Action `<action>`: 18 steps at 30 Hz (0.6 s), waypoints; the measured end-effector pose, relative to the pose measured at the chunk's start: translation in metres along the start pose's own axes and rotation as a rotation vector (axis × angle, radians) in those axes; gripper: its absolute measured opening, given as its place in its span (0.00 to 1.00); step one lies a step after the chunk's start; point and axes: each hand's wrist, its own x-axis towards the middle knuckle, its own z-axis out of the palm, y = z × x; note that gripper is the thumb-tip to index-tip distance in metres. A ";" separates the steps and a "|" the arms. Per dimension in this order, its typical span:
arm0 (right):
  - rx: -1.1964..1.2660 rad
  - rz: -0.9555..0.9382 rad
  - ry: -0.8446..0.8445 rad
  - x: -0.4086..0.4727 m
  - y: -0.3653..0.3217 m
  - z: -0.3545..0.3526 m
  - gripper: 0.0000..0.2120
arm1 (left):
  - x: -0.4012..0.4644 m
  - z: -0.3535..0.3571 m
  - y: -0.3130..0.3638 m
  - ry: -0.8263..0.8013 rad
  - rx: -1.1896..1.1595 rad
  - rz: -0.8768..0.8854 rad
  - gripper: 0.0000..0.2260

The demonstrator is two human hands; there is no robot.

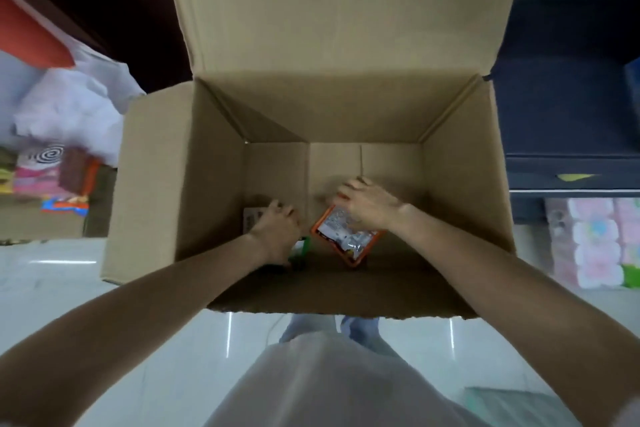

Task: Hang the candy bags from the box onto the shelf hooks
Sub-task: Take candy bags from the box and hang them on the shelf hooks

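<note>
Hands deep in the open brown cardboard box (pixel 156 184); right hand (pixel 369 206) pinching the orange-edged candy bag (pixel 346 239) by its top, left hand (pixel 277 229) over a green packet (pixel 303 248), grip unclear; either could slip on lifting.

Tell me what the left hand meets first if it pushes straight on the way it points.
Probably the small label on the box floor, right at the left hand's fingertips; past that, the box's left wall. Depth is unclear.
</note>
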 end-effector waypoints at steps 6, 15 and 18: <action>-0.089 -0.051 -0.090 0.016 -0.010 0.035 0.50 | 0.012 0.009 -0.016 0.088 -0.058 -0.060 0.24; -0.128 0.162 -0.018 0.012 0.011 0.030 0.42 | 0.027 0.036 -0.026 -0.080 -0.279 -0.153 0.38; -0.088 0.221 -0.004 0.008 0.014 0.028 0.40 | 0.028 0.031 -0.029 0.010 -0.129 -0.114 0.35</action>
